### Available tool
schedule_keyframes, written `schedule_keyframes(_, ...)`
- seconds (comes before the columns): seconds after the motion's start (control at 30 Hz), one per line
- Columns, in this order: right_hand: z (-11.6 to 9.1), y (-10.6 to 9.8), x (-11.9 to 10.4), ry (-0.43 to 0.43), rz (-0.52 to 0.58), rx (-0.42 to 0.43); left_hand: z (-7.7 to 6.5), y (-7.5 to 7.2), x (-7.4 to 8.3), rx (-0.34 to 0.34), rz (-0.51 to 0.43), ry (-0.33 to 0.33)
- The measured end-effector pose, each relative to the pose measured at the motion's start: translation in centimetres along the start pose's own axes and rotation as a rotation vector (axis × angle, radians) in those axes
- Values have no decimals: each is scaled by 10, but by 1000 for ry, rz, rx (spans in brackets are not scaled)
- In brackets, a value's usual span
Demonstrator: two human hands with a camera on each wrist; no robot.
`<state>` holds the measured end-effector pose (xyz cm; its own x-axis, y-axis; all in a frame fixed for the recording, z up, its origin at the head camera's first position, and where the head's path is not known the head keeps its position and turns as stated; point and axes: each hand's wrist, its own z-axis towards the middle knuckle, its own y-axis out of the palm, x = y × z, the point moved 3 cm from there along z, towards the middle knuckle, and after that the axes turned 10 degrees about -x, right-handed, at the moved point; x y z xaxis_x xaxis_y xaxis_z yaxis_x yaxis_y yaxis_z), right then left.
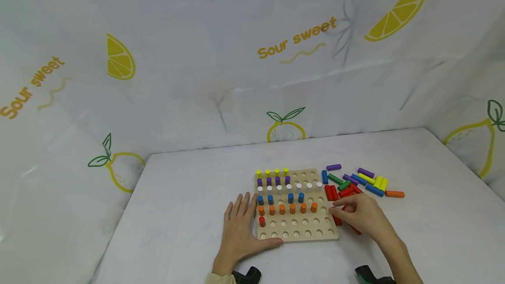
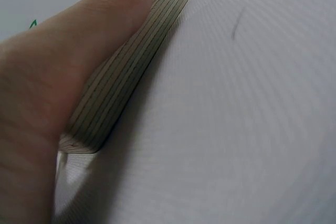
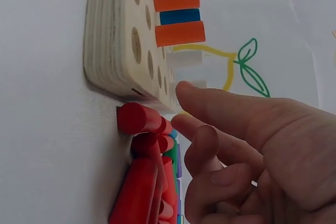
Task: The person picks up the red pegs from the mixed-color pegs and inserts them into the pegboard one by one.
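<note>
A wooden pegboard [image 1: 292, 228] lies on the table with rows of yellow pegs [image 1: 277, 172], purple, white pegs [image 1: 289, 188], blue pegs [image 1: 290, 198], orange pegs [image 1: 282, 209] and one red peg [image 1: 262, 221]. My left hand [image 1: 238, 236] rests along its left side, fingers straight, thumb on the front edge; the left wrist view shows the thumb against the layered edge [image 2: 121, 87]. Beside the board's right edge hovers my right hand [image 1: 364, 216], thumb and index finger apart with nothing seen between them. Loose red pegs [image 3: 137, 118] lie just below it.
To the board's right lies a loose pile holding purple pegs [image 1: 333, 167], green pegs [image 1: 335, 179], blue pegs [image 1: 374, 190], yellow pegs [image 1: 380, 182] and an orange peg [image 1: 395, 194]. A white cloth [image 1: 189, 196] covers the table, and a lemon-printed curtain [image 1: 177, 100] hangs behind.
</note>
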<state>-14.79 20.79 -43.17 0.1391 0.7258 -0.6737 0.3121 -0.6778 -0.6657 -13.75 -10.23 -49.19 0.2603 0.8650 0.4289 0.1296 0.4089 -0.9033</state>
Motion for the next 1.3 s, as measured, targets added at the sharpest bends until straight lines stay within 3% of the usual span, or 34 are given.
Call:
schedule_keyframes(0.67,8,4,13,43,-45,-2,0,0,0,1,3,6)
schedule_keyframes(1.3,5,6,6,84,-121,-59,0,-1,2,-16,-3,-10)
